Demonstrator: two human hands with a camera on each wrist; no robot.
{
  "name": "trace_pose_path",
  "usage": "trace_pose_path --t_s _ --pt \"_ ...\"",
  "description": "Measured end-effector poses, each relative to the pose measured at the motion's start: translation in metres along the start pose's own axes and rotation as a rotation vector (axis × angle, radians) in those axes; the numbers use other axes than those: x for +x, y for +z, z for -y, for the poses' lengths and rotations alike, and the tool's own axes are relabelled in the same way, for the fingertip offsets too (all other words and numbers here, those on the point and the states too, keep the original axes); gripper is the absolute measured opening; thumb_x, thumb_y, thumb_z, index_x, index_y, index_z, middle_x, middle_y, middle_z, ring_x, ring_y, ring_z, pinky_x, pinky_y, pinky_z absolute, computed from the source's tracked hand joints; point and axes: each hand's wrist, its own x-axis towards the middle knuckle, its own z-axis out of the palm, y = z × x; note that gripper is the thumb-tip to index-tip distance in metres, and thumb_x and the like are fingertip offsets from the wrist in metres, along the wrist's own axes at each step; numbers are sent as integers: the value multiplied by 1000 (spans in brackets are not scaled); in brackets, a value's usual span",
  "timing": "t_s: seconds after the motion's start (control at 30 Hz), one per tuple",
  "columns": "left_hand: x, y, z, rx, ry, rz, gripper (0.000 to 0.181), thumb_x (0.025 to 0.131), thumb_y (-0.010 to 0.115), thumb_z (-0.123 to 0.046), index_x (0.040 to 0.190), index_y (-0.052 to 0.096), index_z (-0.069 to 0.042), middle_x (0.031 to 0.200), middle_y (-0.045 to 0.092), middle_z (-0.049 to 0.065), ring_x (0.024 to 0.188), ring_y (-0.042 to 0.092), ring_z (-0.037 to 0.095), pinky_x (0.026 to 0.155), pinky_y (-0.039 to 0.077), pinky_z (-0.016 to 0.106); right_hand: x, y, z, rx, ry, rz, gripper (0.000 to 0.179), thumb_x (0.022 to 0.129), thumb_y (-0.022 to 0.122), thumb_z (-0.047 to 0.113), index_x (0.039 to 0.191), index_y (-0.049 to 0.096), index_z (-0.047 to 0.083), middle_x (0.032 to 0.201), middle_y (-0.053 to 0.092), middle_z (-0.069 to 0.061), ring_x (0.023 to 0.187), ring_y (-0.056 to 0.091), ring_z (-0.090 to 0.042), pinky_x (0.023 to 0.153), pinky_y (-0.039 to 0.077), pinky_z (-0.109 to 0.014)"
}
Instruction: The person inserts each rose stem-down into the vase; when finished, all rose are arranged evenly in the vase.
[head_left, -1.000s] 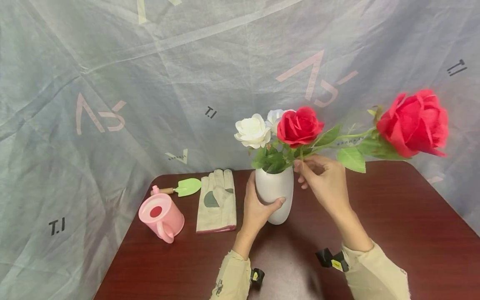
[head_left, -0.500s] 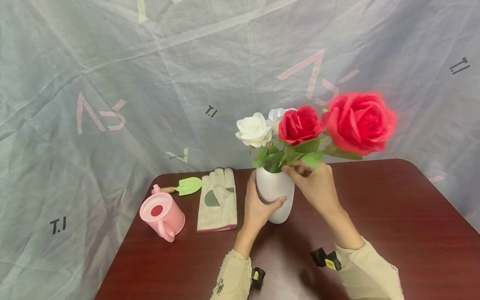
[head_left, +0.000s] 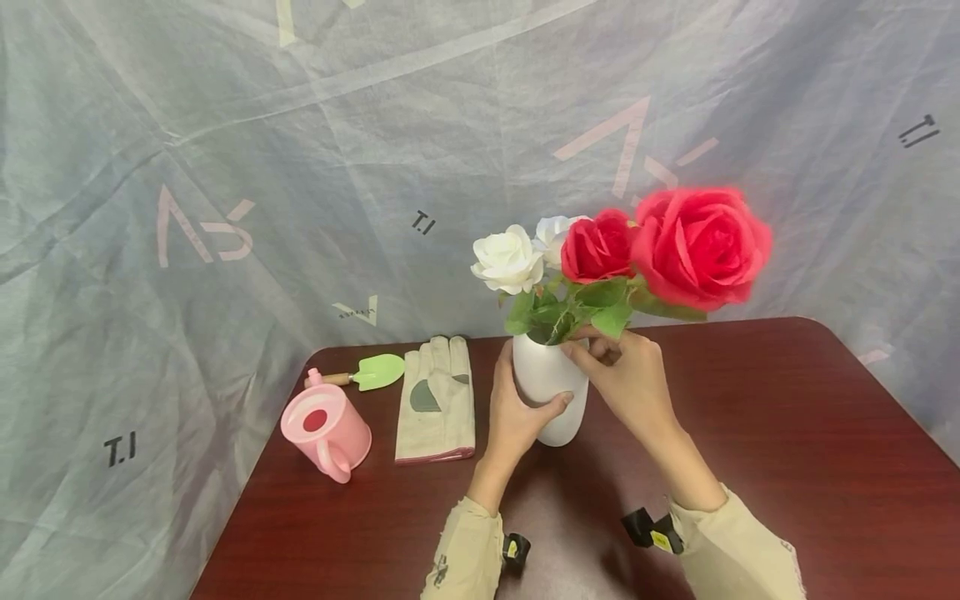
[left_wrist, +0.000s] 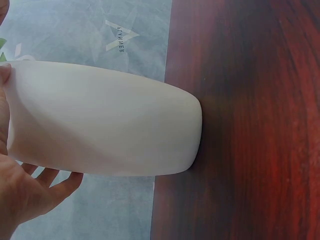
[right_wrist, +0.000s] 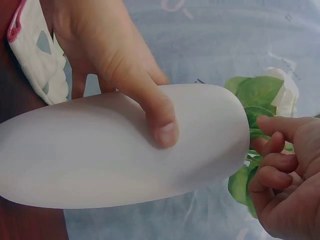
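Note:
A white vase [head_left: 547, 367] stands upright on the table, gripped round its left side by my left hand [head_left: 513, 425], thumb across the front. My right hand [head_left: 633, 379] is at the vase's mouth, pinching the stem of a large red rose [head_left: 705, 246] that leans out to the right. Its stem is mostly hidden behind fingers and leaves. A smaller red rose [head_left: 597, 246] and two white roses, the nearer white rose [head_left: 507, 260] at the left, rise from the vase. In the right wrist view, curled fingers [right_wrist: 272, 162] meet green leaves [right_wrist: 257, 92] right at the rim.
Left of the vase lie folded garden gloves [head_left: 435, 408]. Farther left are a green trowel [head_left: 378, 372] with a wooden handle and a pink watering can [head_left: 326, 429]. A grey printed cloth [head_left: 337, 167] hangs behind the dark red table [head_left: 787, 433].
My right hand has brought the large red rose leftward and down to the vase's mouth, its bloom now overlapping the smaller red rose. My left hand keeps holding the vase in place.

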Motion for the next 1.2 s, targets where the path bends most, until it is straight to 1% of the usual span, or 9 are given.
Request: trace_pose_path --t_s 0.2,0.4,0.6,0.7,0.8,0.9,1.0,1.1,1.2 --pt "-1 1 -1 -16 8 -9 100 67 82 -38 146 21 -29 137 38 -6 113 46 14 89 41 40 -19 -17 -3 101 77 20 9 82 72 16 87 70 9 59 54 6 50 39 -9 50 33 -22" --pt "-6 -4 -3 -7 -30 37 101 70 78 -44 148 15 -31 144 31 -5 125 37 14 97 35 44 -44 -44 -18 61 165 78 10 83 71 21 93 70 18 61 57 6 53 48 -12 51 37 -23" --pt "-28 -31 9 56 -145 80 97 77 71 -49 149 14 -20 146 28 10 130 32 29 99 32 48 -72 -67 -51 -13 255 128 11 86 68 24 95 69 18 62 59 5 54 53 -12 51 37 -24" --pt "-41 -45 16 78 -206 101 91 79 69 -48 148 18 -16 145 28 11 130 33 32 98 33 51 -85 -76 -63 -37 296 148 12 87 67 24 97 68 17 63 60 5 57 56 -11 53 37 -23" --pt "-50 -53 22 104 -241 130 88 80 68 -48 147 21 -15 146 28 9 129 34 33 97 33 52 -92 -81 -67 -36 312 145 12 88 66 24 97 68 16 64 60 4 61 58 -9 54 37 -22" --pt "-56 -54 26 109 -248 157 87 80 68 -48 147 23 -12 146 29 8 129 35 33 97 34 52 -88 -76 -61 -11 287 116 12 87 67 22 97 69 16 64 60 4 59 56 -10 52 37 -23" --pt "-56 -49 27 66 -234 171 87 80 70 -45 147 24 -12 147 28 6 129 35 32 97 34 53 -75 -62 -48 26 236 74 11 85 69 20 96 70 19 65 61 5 58 53 -10 52 37 -23" --pt "-52 -41 25 -10 -205 170 88 80 72 -40 148 22 -15 149 27 5 130 33 33 96 33 55 -56 -44 -31 96 155 22 13 84 70 15 96 70 18 65 61 5 56 49 -8 51 37 -22" --pt "-44 -32 22 -64 -178 160 90 79 73 -36 149 19 -19 149 26 3 131 32 31 96 33 55 -35 -30 -7 193 84 -41 8 82 70 6 90 70 8 63 60 1 53 47 -4 49 35 -21"
